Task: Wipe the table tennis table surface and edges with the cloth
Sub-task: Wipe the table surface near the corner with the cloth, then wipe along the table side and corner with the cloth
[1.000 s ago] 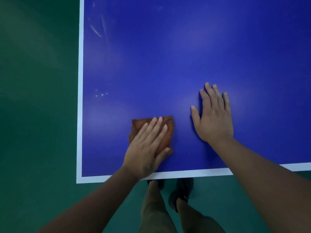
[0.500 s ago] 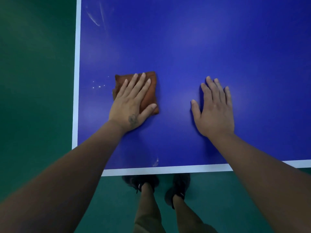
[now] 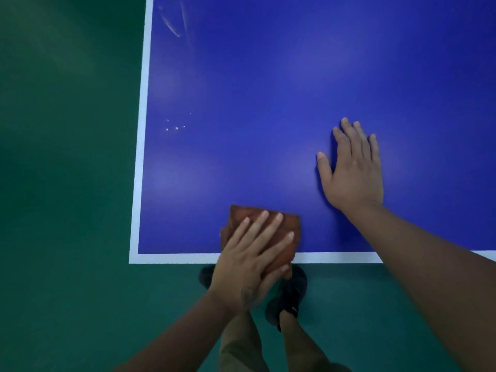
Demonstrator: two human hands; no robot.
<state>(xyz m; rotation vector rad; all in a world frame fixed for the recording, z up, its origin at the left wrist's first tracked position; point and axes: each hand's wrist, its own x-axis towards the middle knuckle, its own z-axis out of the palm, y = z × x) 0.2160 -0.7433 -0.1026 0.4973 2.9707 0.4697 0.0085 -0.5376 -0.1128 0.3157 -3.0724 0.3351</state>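
Note:
The blue table tennis table (image 3: 268, 103) fills the view, with a white border line along its left and near edges. A folded brown cloth (image 3: 287, 224) lies at the near edge, partly hanging over the white line. My left hand (image 3: 249, 259) presses flat on the cloth, fingers spread, its heel past the table's edge. My right hand (image 3: 351, 170) rests flat and bare on the blue surface, to the right of the cloth and farther in.
White streaks (image 3: 171, 25) mark the far left of the surface and small white specks (image 3: 174, 127) sit near the left border. Green floor (image 3: 67, 183) surrounds the table's corner. My dark shoes (image 3: 290, 291) stand just below the near edge.
My left hand has pulled the cloth back from the middle-left of the surface down to the near edge, slightly rightward. My right hand has stayed planted.

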